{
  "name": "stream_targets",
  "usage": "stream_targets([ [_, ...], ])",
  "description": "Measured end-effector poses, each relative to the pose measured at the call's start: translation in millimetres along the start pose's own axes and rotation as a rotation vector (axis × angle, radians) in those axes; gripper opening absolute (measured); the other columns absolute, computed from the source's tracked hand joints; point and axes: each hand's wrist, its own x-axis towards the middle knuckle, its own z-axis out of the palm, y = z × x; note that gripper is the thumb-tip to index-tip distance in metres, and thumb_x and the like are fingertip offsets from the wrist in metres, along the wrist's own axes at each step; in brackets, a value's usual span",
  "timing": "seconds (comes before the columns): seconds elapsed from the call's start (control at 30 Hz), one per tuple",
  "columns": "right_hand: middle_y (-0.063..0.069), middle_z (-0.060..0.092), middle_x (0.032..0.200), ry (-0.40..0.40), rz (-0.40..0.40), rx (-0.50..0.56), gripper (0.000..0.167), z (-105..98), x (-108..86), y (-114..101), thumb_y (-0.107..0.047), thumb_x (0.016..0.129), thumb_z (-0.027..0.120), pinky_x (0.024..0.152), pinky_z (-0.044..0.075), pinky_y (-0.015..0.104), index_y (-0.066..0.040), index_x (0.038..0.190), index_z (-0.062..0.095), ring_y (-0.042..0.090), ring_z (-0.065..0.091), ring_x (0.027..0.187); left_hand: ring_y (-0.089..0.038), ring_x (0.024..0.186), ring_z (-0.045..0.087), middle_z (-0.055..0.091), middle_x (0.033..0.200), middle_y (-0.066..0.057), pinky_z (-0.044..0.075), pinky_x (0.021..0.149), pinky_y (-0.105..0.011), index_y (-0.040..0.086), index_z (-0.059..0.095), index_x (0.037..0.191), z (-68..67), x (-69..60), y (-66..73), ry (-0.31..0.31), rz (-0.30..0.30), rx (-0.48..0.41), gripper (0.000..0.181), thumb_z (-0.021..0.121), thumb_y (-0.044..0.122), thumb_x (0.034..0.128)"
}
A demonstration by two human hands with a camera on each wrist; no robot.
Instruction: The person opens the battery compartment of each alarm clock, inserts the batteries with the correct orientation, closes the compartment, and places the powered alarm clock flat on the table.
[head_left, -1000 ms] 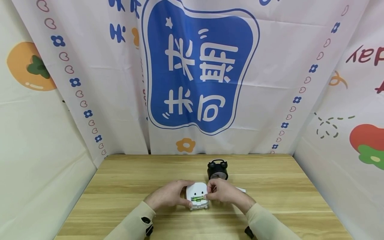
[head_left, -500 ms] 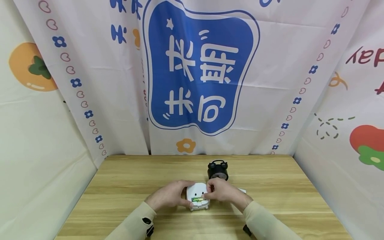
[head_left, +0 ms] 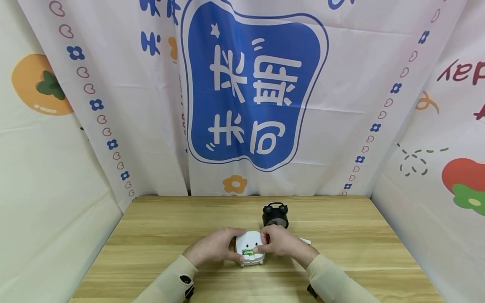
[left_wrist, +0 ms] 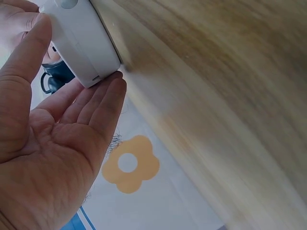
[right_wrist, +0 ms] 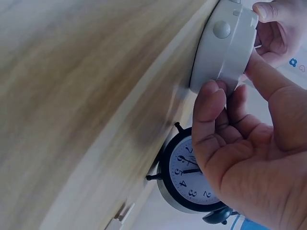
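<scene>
A white rounded case [head_left: 247, 237] with small feet lies on its face, two dark spots and a battery slot on its upturned back. Green batteries [head_left: 247, 252] show in that slot; I cannot tell how many. From the left, my left hand [head_left: 215, 245] grips the case, thumb at the near edge and fingers against the far side, as the left wrist view [left_wrist: 62, 134] shows. My right hand [head_left: 280, 242] has its thumb pressing at the batteries' right end. In the right wrist view, its curled fingers [right_wrist: 208, 110] rest against the side of the white case [right_wrist: 223, 52].
Just behind the right hand stands a black twin-bell alarm clock [head_left: 274, 215], close to its fingers. A small white flat piece [head_left: 305, 240] lies right of that hand, partly hidden by it. The wooden table [head_left: 163, 219] ends at a printed cloth backdrop [head_left: 348, 126].
My right thumb has shifted slightly left and down onto the batteries, which now sit lower in the slot. The left hand and the case have hardly moved.
</scene>
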Motion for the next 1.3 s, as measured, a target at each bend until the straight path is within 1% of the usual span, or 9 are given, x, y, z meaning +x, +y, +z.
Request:
stream_targets([
  [0.33,-0.008,0.059,0.074,0.03,0.004,-0.001,0.04,4.4,-2.1,0.2,-0.03,0.098,0.097,0.056,0.039,0.021,-0.018,0.082,0.063,0.008,0.052,0.063,-0.03,0.143,0.074,0.075,0.161,-0.016,0.063,0.125,-0.056,0.006,0.066,0.164,-0.3,-1.3,0.4,0.002,0.004,-0.013,0.085,0.103,0.033,0.0925],
  [0.43,-0.009,0.059,0.076,0.05,-0.01,-0.006,0.039,5.2,-3.3,1.7,-0.03,0.099,0.097,0.059,0.04,0.021,-0.018,0.083,0.063,0.007,0.052,0.066,-0.031,0.145,0.074,0.074,0.162,-0.016,0.062,0.126,-0.057,0.005,0.066,0.164,0.1,-1.8,0.0,0.005,0.005,-0.02,0.086,0.103,0.033,0.0924],
  [0.5,-0.008,0.061,0.079,0.067,-0.024,0.002,0.036,4.5,-5.3,2.9,-0.026,0.099,0.097,0.062,0.044,0.021,-0.016,0.087,0.065,0.006,0.055,0.071,-0.033,0.146,0.073,0.073,0.163,-0.017,0.062,0.127,-0.058,0.005,0.065,0.165,0.4,-2.0,0.0,0.006,0.007,-0.025,0.086,0.103,0.033,0.0922],
  [0.7,-0.002,0.074,0.095,0.09,-0.055,0.105,0.021,-1.6,-13.6,5.6,-0.011,0.1,0.093,0.072,0.056,0.02,-0.008,0.101,0.072,0.01,0.067,0.086,-0.036,0.149,0.072,0.072,0.165,-0.018,0.06,0.128,-0.059,0.005,0.065,0.164,2.0,-1.9,-0.3,0.007,0.012,-0.023,0.087,0.103,0.034,0.0911],
  [0.77,0.001,0.076,0.098,0.077,-0.057,0.147,0.016,-4.4,-15.5,6.8,-0.008,0.101,0.091,0.073,0.058,0.02,-0.005,0.104,0.075,0.012,0.069,0.089,-0.035,0.149,0.072,0.073,0.164,-0.017,0.06,0.129,-0.059,0.006,0.066,0.164,2.5,-1.9,-0.3,0.005,0.016,-0.025,0.087,0.104,0.034,0.0906],
  [0.87,0.004,0.079,0.101,0.067,-0.073,0.169,0.011,-8.9,-17.9,9.8,-0.005,0.102,0.088,0.076,0.06,0.019,-0.003,0.108,0.079,0.01,0.071,0.092,-0.034,0.148,0.072,0.074,0.163,-0.015,0.06,0.129,-0.059,0.007,0.067,0.163,3.5,-2.3,0.1,0.002,0.023,-0.028,0.086,0.103,0.034,0.0906],
  [1.0,0.006,0.081,0.105,0.08,-0.08,0.163,0.013,-15.5,-21.5,12.8,-0.006,0.103,0.088,0.08,0.062,0.019,0.001,0.112,0.082,0.009,0.071,0.094,-0.035,0.151,0.071,0.072,0.165,-0.015,0.059,0.13,-0.059,0.008,0.065,0.165,3.9,-3.2,0.9,0.003,0.017,-0.022,0.088,0.103,0.036,0.0912],
  [1.1,0.006,0.082,0.106,0.095,-0.052,0.153,0.018,-20.1,-24.3,15.6,-0.008,0.103,0.089,0.081,0.062,0.019,0.002,0.116,0.082,0.01,0.071,0.095,-0.037,0.154,0.069,0.07,0.168,-0.016,0.057,0.132,-0.06,0.007,0.064,0.167,3.9,-3.8,1.2,0.006,0.013,-0.013,0.09,0.103,0.037,0.0914],
  [1.3,0.007,0.084,0.11,0.114,-0.023,0.133,0.02,-29.0,-28.3,25.4,-0.008,0.104,0.088,0.085,0.064,0.021,0.003,0.119,0.081,0.013,0.074,0.1,-0.038,0.156,0.067,0.069,0.169,-0.017,0.055,0.134,-0.061,0.006,0.063,0.167,4.5,-3.9,0.5,0.014,0.011,0.005,0.091,0.103,0.039,0.0913],
])
